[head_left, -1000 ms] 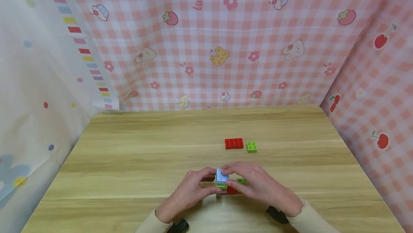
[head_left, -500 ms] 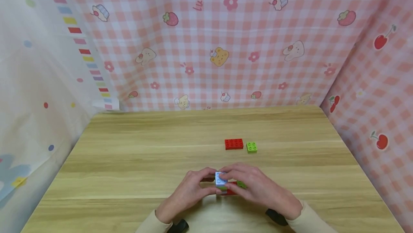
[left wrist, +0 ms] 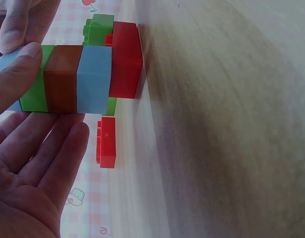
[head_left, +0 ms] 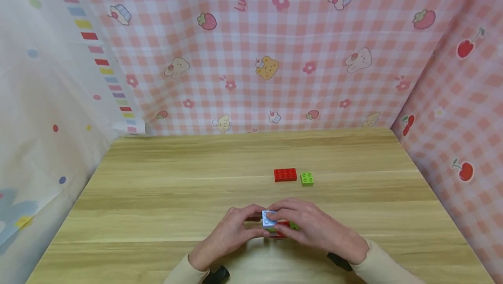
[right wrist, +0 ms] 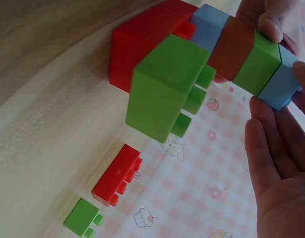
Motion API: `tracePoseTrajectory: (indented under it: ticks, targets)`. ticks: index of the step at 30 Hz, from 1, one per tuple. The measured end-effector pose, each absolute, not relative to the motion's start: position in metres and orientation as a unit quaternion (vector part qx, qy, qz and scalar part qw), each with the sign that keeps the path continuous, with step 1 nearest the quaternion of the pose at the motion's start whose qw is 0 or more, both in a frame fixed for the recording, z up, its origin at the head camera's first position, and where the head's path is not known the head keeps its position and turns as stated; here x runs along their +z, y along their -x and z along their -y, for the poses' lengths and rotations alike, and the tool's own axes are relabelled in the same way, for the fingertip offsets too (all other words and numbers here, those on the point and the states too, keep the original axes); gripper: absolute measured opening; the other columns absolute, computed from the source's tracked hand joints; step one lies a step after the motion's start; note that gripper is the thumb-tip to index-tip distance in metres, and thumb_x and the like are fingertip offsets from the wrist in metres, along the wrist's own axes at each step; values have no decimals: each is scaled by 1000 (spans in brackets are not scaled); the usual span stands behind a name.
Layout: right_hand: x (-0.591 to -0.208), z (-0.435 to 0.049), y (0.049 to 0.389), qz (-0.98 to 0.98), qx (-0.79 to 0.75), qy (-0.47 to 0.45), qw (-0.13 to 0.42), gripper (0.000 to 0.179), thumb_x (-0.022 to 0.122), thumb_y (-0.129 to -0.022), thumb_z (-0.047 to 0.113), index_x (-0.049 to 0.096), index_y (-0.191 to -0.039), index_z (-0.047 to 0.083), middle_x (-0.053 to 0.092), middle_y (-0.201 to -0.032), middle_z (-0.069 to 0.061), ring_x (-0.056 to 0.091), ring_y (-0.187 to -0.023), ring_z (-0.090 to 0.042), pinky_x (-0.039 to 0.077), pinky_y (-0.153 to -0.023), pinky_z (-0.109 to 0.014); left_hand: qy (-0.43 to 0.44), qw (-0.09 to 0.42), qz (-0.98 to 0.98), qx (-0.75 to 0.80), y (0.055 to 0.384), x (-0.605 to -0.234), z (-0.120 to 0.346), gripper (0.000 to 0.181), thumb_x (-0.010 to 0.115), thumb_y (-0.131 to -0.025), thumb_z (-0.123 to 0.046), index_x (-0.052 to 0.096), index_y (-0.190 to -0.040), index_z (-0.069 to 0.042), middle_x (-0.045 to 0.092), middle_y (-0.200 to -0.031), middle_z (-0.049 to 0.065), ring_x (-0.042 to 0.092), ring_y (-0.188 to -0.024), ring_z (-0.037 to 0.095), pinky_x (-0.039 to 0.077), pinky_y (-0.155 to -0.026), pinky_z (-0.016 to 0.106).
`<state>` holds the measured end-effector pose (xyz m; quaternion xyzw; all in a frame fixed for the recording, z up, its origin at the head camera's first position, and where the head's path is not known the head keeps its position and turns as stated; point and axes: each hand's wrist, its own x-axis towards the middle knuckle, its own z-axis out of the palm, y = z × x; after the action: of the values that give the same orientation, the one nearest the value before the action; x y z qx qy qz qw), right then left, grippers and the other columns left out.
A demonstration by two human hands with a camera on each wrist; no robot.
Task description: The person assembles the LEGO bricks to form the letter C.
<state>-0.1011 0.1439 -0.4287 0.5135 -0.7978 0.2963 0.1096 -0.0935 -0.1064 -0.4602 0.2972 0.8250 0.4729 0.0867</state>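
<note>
A tower of toy building bricks stands on one end of a red base brick [left wrist: 126,62]. Upward from the base come a light blue brick [left wrist: 94,79], a brown brick [left wrist: 63,82], a green brick [left wrist: 35,94] and a light blue top brick [head_left: 265,222]. My left hand [head_left: 232,233] holds the tower's upper part between thumb and fingers. My right hand [head_left: 312,227] pinches the top brick, one fingertip over its studs. Another green brick [right wrist: 164,82] sits on the base's other end, partly hidden by the right hand in the head view.
Farther back on the wooden table [head_left: 177,174] lie a loose red brick [head_left: 285,174] and, to its right, a small green brick [head_left: 307,179]. A pink checked cloth [head_left: 243,48] hangs behind the table, with more cloth at both sides.
The light blue top brick has shifted slightly left and down and now sits square over the green brick, which shows less. Both hands have stayed nearly in place.
</note>
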Motion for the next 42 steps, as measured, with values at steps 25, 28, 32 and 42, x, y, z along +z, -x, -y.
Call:
tracePoseTrajectory:
  ticks: [25,28,32,42]
  targets:
    - [-432,-153,94,825,304,-472,69,58,79,-94,21,56,-147,16,55,-152,-7,67,-116,-16,60,-89,-36,-287,92,-837,456,90,-459,107,34,78,-94,-27,69,-124,-15,74,-123,0,70,-111,19,56,-98,36]
    - [-427,-161,95,844,305,-437,60,64,78,-95,25,50,-152,16,41,-163,-9,69,-108,-14,61,-83,-34,-281,100,-844,446,91,-457,108,36,78,-94,-28,68,-126,-14,73,-123,0,70,-111,20,56,-98,37]
    - [-424,-175,102,872,277,-395,76,60,77,-95,29,55,-148,12,42,-162,-8,63,-124,-25,57,-95,-46,-264,114,-856,430,90,-454,109,40,79,-94,-31,67,-128,-15,72,-123,-2,69,-112,21,56,-98,41]
    - [-437,-195,141,905,209,-359,90,58,78,-93,27,59,-142,1,56,-148,-19,51,-137,-40,44,-109,-62,-261,110,-848,448,88,-449,110,52,75,-94,-47,62,-137,-19,67,-133,-6,65,-119,24,53,-102,50]
